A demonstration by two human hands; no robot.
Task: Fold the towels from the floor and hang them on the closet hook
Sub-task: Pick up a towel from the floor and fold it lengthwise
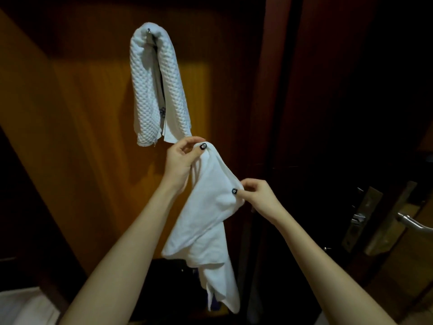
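The brown closet door point(70, 113) fills this dim room. A bumpy towel point(150, 90) already hangs on it. Just below, a smooth towel point(206, 219) dangles, held up, maybe for folding. The left hand point(181, 160) and right hand point(259, 195) each pinch its top edge. A small hook point(148, 30) holds the bumpy one.

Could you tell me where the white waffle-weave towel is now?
In the head view, the white waffle-weave towel hangs over the metal hook on the wooden closet panel, upper left of centre, above the left hand pinching the smooth white towel.
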